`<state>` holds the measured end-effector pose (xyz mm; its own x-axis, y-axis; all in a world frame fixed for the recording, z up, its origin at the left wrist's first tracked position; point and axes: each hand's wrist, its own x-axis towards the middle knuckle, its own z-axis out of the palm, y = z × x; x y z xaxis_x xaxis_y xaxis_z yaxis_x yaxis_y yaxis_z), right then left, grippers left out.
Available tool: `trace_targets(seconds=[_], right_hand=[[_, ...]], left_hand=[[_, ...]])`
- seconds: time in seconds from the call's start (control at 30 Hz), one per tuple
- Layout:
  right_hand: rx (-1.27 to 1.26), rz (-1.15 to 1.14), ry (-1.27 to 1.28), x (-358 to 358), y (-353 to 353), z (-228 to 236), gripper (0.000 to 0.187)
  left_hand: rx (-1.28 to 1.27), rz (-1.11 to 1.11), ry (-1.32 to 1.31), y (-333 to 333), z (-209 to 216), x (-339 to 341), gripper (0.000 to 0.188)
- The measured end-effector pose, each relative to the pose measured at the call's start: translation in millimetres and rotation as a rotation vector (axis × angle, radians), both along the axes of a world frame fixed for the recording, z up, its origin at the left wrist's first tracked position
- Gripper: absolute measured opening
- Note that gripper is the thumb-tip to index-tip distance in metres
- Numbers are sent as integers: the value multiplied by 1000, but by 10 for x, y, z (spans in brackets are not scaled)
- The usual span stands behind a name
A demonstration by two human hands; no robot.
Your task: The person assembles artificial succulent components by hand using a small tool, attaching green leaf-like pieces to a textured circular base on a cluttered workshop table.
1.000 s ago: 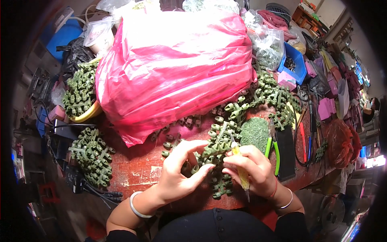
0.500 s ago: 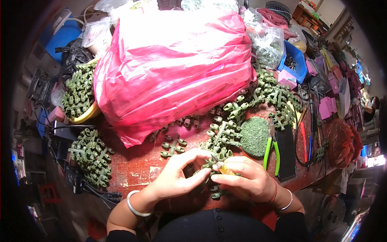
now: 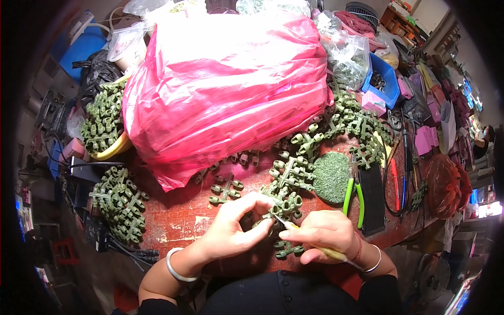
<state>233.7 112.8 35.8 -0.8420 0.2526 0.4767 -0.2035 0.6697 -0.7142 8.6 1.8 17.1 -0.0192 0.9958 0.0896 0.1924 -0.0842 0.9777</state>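
My left hand [image 3: 231,228] is closed, its thumb and fingers pinching a branched green piece [image 3: 287,203] with several short hollow tubes. In my right hand [image 3: 331,231] is a slim hand tool [image 3: 334,254] with a yellowish handle. Its thin pointed tip touches or nearly touches the held piece near my left fingertips; I cannot tell which. Below my hands another green branched piece [image 3: 287,249] lies on the red worn tabletop [image 3: 173,226]. A heap of similar pieces [image 3: 291,172] sits just beyond, and one more piece [image 3: 227,189] lies beyond my left hand.
A large pink plastic bag [image 3: 226,100] covers the table's middle. More green pieces fill a yellow-rimmed container [image 3: 113,149] and a left-hand pile [image 3: 119,205]. To the right are a round green textured pad [image 3: 332,177], green-handled pliers [image 3: 360,206], a black strip [image 3: 374,202] and a blue bin [image 3: 387,86].
My right hand has shifted slightly right and down, turning so the tool's handle shows. The tool's tip has dropped a little, uncovering more of the held piece and the one below.
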Motion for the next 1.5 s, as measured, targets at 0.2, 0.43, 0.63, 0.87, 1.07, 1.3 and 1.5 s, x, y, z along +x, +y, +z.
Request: trace_targets(seconds=[0.2, 0.43, 0.63, 0.87, 1.07, 1.3, 1.5], right_hand=[[4, -77, -25, 27, 28, 3, 44], [55, -152, -2, 35, -20, 1, 39], [117, -80, -34, 36, -29, 29, 36], [246, -212, -91, -6, -72, 91, 37], [351, -157, -203, -66, -96, -44, 28], [346, -167, -227, -45, -112, -12, 27], [392, -152, -271, -18, -115, -38, 28]], left_hand=[[-63, 5, -36, -13, -18, -9, 25], [-143, 15, -95, -37, -20, -13, 25], [-176, 36, -235, -24, -22, -15, 25], [-254, 93, -712, 15, 28, -135, 26], [-301, 132, -995, 65, 86, -243, 28], [-227, -108, -1233, 52, 29, -283, 42], [-228, 3, -1129, 40, -5, -251, 48]])
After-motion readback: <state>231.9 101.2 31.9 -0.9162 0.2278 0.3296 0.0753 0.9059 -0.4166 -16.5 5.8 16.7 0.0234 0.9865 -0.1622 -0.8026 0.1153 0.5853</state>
